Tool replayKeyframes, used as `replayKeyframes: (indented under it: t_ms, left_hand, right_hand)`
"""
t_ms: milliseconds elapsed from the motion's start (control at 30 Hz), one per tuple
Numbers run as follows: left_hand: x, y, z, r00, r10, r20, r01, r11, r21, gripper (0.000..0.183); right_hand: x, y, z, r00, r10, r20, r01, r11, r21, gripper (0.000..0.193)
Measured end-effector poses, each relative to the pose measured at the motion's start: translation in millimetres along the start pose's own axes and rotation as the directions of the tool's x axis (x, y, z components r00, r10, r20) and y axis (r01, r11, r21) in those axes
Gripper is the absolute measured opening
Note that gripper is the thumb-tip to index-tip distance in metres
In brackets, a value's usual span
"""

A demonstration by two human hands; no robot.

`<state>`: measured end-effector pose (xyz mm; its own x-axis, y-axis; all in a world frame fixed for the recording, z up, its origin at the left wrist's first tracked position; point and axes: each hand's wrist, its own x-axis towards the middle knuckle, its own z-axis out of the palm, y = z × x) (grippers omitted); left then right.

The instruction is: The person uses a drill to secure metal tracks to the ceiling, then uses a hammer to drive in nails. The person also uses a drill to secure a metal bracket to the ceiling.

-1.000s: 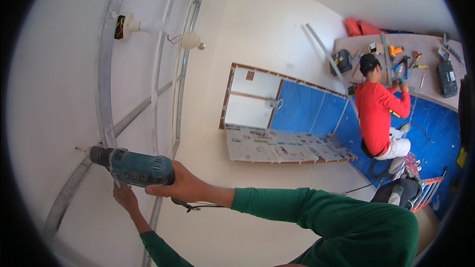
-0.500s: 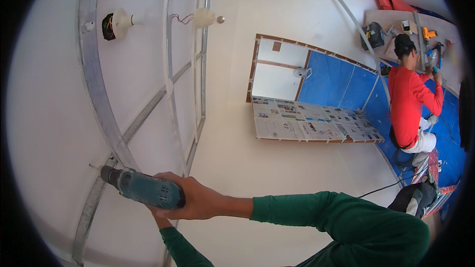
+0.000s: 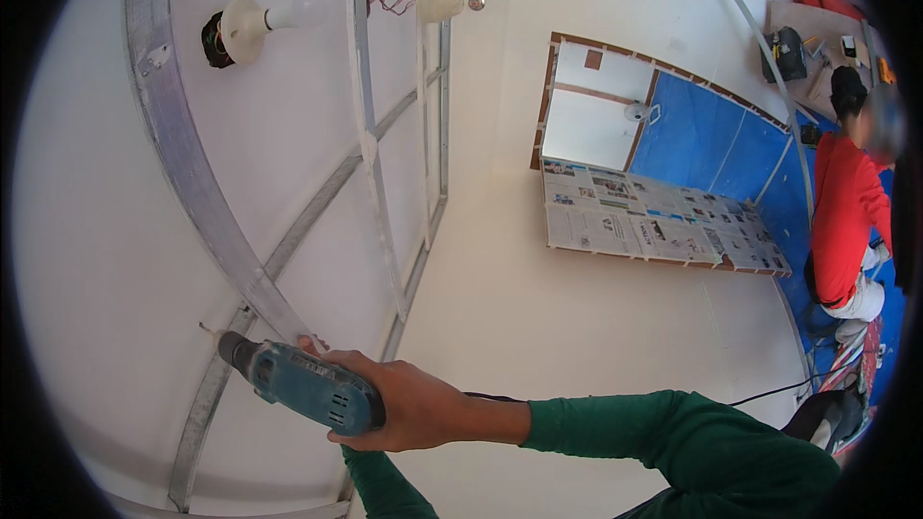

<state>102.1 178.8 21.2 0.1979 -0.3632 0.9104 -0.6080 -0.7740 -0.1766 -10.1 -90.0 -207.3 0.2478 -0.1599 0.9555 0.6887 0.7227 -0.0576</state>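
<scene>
The right hand (image 3: 409, 404), its green-sleeved forearm reaching in level from the lower right, is wrapped tight around the body of a teal corded power drill (image 3: 303, 386). The drill lies almost horizontal, its dark chuck and thin bit pointing left at the white surface, just beside a curved grey metal framing channel (image 3: 192, 183). The left hand is mostly hidden behind the drill; whether it grips anything I cannot tell. Well apart, a person in a red shirt (image 3: 844, 221) stands by blue sheeting (image 3: 711, 149).
</scene>
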Motion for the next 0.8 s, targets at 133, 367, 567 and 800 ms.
replayKeyframes:
  t_ms: [133,367,567,800]
  left_hand:
    - [2.4,3.9,-2.5,1.0,-0.023,-0.02,0.023,1.0,-0.007,0.059]
    - [6.6,10.1,-2.2,0.998,-0.038,-0.044,0.037,0.999,-0.035,0.059]
    - [12.7,17.4,0.2,0.997,-0.036,-0.07,0.033,0.998,-0.046,0.06]
    - [21.7,26.8,2.9,0.995,-0.023,-0.092,0.021,1.0,-0.019,0.061]
  right_hand:
    - [2.6,5.4,3.3,0.996,-0.091,-0.022,0.091,0.996,-0.018,0.1]
    - [2.9,5.7,1.5,0.997,-0.072,0.001,0.072,0.997,-0.032,0.101]
    - [5.1,6.1,-7.9,0.997,0.018,0.079,-0.013,0.998,-0.063,0.105]
    - [6.8,2.3,-6.6,0.997,-0.039,0.063,0.044,0.996,-0.082,0.106]
